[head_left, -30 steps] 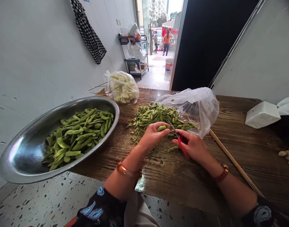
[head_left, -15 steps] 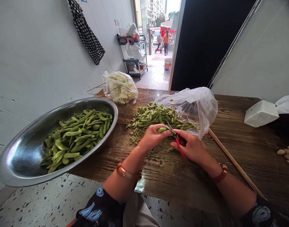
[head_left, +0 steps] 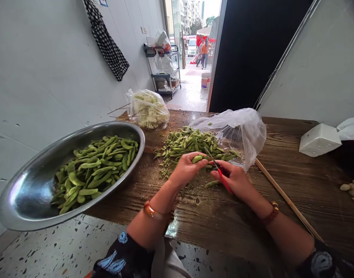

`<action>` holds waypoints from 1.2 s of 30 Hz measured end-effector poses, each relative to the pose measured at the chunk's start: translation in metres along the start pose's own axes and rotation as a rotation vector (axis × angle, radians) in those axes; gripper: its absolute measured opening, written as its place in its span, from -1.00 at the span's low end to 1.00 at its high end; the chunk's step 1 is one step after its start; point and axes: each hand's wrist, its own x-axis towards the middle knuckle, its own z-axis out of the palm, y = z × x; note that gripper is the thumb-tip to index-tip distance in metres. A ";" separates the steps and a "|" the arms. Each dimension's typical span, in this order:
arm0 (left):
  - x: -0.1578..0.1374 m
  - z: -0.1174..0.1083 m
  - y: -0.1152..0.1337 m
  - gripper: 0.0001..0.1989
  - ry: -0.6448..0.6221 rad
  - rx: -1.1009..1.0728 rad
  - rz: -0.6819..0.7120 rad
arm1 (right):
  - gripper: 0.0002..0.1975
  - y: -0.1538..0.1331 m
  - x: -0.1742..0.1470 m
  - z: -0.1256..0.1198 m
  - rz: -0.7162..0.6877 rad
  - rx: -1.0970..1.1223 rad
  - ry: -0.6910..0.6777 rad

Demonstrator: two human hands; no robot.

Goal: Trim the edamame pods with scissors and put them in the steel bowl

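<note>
One green pod (head_left: 197,158) lies between thumb and bent fingers of my left hand (head_left: 188,168), which are closed on it; my right hand (head_left: 237,178) is folded around the red-handled scissors (head_left: 221,173), just beside; behind is the pod heap (head_left: 191,142), and further left the metal bowl (head_left: 29,189)

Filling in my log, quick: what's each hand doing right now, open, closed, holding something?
Left hand: closed, pinching a green edamame pod.
Right hand: closed, holding red-handled scissors.
</note>
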 end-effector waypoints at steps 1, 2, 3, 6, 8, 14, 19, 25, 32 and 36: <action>0.001 -0.001 -0.001 -0.70 0.014 -0.026 -0.002 | -0.56 0.000 0.001 0.000 0.016 0.012 0.012; 0.003 -0.002 -0.003 -0.70 0.032 -0.057 -0.001 | -0.55 0.000 0.001 0.000 0.023 0.017 0.028; 0.004 -0.004 -0.004 -0.70 0.052 -0.094 0.002 | -0.54 0.000 0.002 0.000 0.023 0.013 0.043; 0.009 -0.008 -0.006 -0.69 0.097 -0.229 0.014 | -0.51 0.001 0.002 0.001 0.022 -0.005 0.062; 0.010 -0.010 -0.007 -0.67 0.115 -0.308 0.014 | -0.50 0.002 0.002 0.002 0.016 -0.011 0.067; 0.009 -0.009 -0.005 -0.63 0.116 -0.350 -0.004 | -0.49 0.004 0.001 0.004 -0.014 -0.038 0.060; 0.007 -0.004 -0.009 -0.64 0.047 -0.311 -0.048 | -0.48 0.004 0.001 0.005 -0.012 0.003 0.046; 0.005 -0.001 -0.006 -0.61 0.020 -0.294 -0.082 | -0.51 -0.003 -0.001 0.003 -0.001 0.004 0.078; 0.005 -0.002 -0.005 -0.65 -0.005 -0.290 -0.061 | -0.54 -0.006 -0.001 0.001 -0.009 -0.011 0.073; 0.007 -0.003 -0.006 -0.66 -0.025 -0.291 -0.040 | -0.56 -0.004 -0.001 0.001 -0.035 -0.039 0.045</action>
